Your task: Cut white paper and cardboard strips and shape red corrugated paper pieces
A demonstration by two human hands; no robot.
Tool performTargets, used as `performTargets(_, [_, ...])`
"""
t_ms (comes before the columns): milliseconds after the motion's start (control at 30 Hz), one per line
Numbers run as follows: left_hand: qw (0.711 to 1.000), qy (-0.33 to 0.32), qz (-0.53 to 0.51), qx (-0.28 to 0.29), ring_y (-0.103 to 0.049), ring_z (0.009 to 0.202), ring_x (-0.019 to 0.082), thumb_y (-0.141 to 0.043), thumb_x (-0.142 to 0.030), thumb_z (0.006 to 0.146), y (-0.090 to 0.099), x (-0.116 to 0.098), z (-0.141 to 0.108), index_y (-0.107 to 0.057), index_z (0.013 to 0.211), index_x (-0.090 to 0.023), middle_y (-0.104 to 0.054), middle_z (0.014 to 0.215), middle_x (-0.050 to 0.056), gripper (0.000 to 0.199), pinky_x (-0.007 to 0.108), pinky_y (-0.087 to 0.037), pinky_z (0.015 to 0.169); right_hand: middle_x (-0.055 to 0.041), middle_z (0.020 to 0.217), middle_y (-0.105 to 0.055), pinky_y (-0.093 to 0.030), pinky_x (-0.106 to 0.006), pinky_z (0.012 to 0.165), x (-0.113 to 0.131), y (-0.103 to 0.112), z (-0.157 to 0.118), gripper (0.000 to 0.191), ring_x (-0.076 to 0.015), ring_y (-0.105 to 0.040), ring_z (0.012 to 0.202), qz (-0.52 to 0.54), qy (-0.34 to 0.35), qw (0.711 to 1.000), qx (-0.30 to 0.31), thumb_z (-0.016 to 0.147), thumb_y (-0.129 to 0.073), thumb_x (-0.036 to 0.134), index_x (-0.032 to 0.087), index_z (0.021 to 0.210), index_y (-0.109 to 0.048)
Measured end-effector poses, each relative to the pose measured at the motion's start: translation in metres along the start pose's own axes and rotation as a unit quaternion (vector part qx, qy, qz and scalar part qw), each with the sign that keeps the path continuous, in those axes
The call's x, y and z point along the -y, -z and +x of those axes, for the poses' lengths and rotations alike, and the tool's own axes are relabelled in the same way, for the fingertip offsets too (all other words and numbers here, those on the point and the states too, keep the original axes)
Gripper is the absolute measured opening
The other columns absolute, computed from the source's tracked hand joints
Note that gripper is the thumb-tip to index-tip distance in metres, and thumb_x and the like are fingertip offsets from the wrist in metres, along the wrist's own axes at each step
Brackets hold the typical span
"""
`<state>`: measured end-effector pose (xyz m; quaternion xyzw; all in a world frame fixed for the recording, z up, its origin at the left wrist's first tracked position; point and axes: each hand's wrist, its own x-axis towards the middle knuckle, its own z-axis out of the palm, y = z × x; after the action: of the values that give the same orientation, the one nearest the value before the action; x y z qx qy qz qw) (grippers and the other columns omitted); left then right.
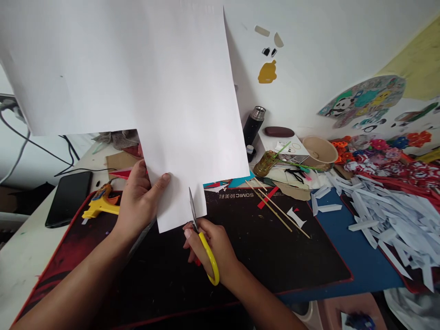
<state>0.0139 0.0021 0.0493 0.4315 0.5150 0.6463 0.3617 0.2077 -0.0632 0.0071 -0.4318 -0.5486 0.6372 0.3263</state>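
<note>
A large white sheet of paper (185, 101) hangs upright, with a narrower strip at its lower end. My left hand (139, 199) pinches the left edge of that lower part, thumb in front and fingers behind. Yellow-handled scissors (212, 263) are held in my right hand (215, 247) just under the paper. One blade points up in front of the strip, near its bottom edge; the other blade is hard to make out. Something small and red shows below my right fingers.
On the dark desk mat (275, 270) lie thin wooden sticks (275, 213) and paper scraps. A yellow glue gun (99, 205) and a black phone (68, 198) are at left. White folded strips (402, 224), a bowl (319, 151) and a black thermos (253, 123) stand or lie at right.
</note>
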Motion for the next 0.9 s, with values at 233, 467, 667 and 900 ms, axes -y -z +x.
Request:
performTargets(233, [1.0,0.016,-0.019,0.002,-0.073,0.092,0.02,-0.086,-0.032,0.086,0.0003,-0.0038,0.0001,-0.069,0.12,-0.025,-0.078,0.112,0.006,0.039,0.026,-0.063,0.074,0.0,0.074,-0.069,-0.047,-0.018,0.045,0.004,0.0005,0.0011,0.031,-0.0099,-0.061,0.049,-0.013,-0.001,1.0,-0.002,0.101,-0.064,0.048,0.017,0.102,-0.071])
performTargets(467, [1.0,0.005,-0.01,-0.006,-0.072,0.089,0.018,-0.086,-0.034,0.086,0.0004,-0.0018,-0.0024,-0.068,0.118,-0.024,-0.076,0.116,0.005,0.038,0.023,-0.062,0.073,-0.0001,0.073,-0.069,-0.045,-0.018,0.044,0.0058,-0.0002,0.0019,0.031,-0.0095,-0.06,0.047,-0.024,-0.006,1.0,-0.009,0.101,-0.064,0.048,0.018,0.097,-0.069])
performTargets(667, [1.0,0.007,-0.005,-0.008,-0.072,0.09,0.017,-0.088,-0.036,0.084,-0.0002,-0.0014,-0.0025,-0.067,0.118,-0.023,-0.075,0.118,0.005,0.042,0.022,-0.063,0.073,0.0016,0.066,-0.065,-0.044,-0.018,0.042,0.004,-0.001,0.0029,0.033,-0.0093,-0.058,0.044,-0.039,0.004,0.999,-0.02,0.102,-0.062,0.048,0.019,0.086,-0.065])
performTargets(900, [1.0,0.004,-0.001,0.0,-0.072,0.096,0.018,-0.087,-0.035,0.087,0.0019,-0.0009,-0.002,-0.066,0.12,-0.023,-0.078,0.116,0.006,0.04,0.024,-0.061,0.079,0.0038,0.061,-0.06,-0.042,-0.018,0.04,0.0031,-0.0017,0.0039,0.032,-0.0094,-0.056,0.042,-0.057,0.006,0.998,-0.027,0.103,-0.061,0.047,0.02,0.085,-0.064])
